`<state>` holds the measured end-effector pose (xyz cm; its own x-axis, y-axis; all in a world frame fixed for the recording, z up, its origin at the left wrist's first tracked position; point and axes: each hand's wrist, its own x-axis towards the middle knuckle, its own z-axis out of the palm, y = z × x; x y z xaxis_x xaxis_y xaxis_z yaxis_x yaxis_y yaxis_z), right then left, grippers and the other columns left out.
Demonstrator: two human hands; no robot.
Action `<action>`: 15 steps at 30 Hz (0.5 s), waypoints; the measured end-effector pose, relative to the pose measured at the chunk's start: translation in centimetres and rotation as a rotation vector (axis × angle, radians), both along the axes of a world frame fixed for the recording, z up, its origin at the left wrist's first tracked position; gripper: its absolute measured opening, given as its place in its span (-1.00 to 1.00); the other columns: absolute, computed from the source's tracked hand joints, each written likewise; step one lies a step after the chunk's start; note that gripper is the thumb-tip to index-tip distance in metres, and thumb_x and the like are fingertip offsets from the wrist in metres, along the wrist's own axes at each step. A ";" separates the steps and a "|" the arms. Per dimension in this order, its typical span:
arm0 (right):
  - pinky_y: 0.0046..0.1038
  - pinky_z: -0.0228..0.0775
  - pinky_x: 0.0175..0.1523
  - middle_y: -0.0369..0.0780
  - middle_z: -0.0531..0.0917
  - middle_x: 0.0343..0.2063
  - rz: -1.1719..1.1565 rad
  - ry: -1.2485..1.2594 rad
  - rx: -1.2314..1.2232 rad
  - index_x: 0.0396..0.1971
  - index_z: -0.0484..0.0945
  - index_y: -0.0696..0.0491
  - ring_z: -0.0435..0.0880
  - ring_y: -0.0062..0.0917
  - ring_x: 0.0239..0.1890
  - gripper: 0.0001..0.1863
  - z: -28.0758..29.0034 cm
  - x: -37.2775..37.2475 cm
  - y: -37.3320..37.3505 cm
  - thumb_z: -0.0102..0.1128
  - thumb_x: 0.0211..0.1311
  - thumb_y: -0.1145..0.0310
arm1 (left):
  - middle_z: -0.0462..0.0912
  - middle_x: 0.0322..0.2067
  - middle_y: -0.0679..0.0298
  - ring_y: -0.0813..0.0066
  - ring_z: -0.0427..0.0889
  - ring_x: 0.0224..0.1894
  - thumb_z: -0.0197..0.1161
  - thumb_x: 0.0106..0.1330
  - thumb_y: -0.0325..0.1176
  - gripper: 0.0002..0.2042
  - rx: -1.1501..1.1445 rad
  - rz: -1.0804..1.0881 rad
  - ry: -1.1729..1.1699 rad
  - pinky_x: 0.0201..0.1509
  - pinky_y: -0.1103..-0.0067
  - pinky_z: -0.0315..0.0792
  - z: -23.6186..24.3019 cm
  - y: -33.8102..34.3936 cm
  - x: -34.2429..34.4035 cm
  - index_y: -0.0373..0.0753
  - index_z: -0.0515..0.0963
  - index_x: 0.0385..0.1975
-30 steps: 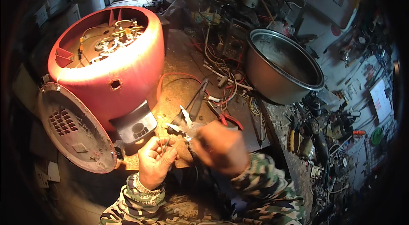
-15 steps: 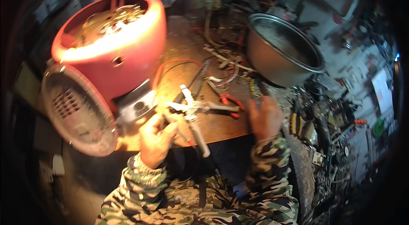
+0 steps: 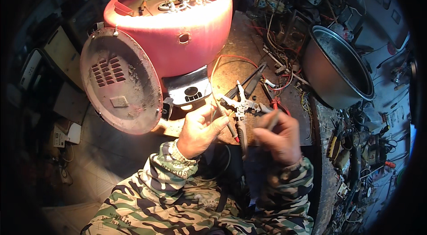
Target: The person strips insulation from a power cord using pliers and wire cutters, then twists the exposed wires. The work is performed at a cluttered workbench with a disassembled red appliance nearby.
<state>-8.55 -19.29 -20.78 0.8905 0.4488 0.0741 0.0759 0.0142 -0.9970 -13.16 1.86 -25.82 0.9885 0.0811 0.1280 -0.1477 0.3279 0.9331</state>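
My left hand [image 3: 202, 130] is closed in a pinch on a thin wire-like piece near the table's front edge. To its right, my right hand [image 3: 280, 139] is closed around a short, slim object [image 3: 272, 120], too blurred to name. Between the hands lies a pair of wire strippers [image 3: 241, 107], its jaws spread and one grip over the table edge. Beside my left fingers, a slim grey tool with a red end [image 3: 234, 132] rests. A pink rice cooker body [image 3: 200, 44] stands behind, underside up, its inner parts exposed. Its round vented bottom cover [image 3: 126, 86] leans against the left side.
A metal inner pot [image 3: 331, 72] sits tilted at the right. Red-handled pliers [image 3: 276, 101] and loose wires [image 3: 284, 68] lie between it and the cooker. Piled tools and scrap [image 3: 351, 159] cover the right side. The wooden table [image 3: 231, 64] ends just before my body.
The view has shifted, so the whole scene sits further right. My right hand has come back from near the pot towards my left hand, now with a slim object in it. My left hand keeps its pinch.
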 end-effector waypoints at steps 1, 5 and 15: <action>-0.67 0.40 -0.39 -0.35 0.61 -0.54 0.008 -0.069 -0.162 -0.32 0.57 0.15 0.57 -0.73 -0.51 -0.81 0.3 -0.5 1.6 0.43 0.13 0.50 | 0.59 -0.44 0.42 0.81 0.41 -0.51 0.31 0.37 -0.37 -0.76 0.001 0.004 0.003 -0.48 0.81 0.24 0.0 0.0 0.0 -0.36 0.58 -0.07; -0.54 0.46 -0.34 -0.29 0.68 -0.47 0.086 -0.232 -0.215 -0.29 0.60 0.23 0.60 -0.74 -0.43 -0.83 -2.0 -0.4 4.6 0.36 0.23 0.45 | 0.65 -0.40 0.38 0.81 0.45 -0.48 0.31 0.36 -0.38 -0.74 0.038 -0.004 0.016 -0.45 0.82 0.25 0.4 -0.2 0.0 -0.37 0.58 -0.03; -0.59 0.46 -0.50 -0.19 0.65 -0.47 -0.054 0.201 0.422 -0.23 0.54 0.17 0.63 -0.58 -0.52 -0.84 -2.5 2.6 2.7 0.27 0.25 0.46 | 0.62 -0.35 0.25 0.70 0.48 -0.55 0.11 0.50 -0.15 -0.58 -0.133 -0.002 0.047 -0.49 0.77 0.34 -0.5 -0.1 0.0 -0.47 0.49 0.03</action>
<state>-5.98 -16.62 -23.28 0.9273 0.3688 0.0636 -0.1066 0.4232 -0.8997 -13.15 1.80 -26.29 0.9933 0.0924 0.0693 -0.1038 0.4498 0.8871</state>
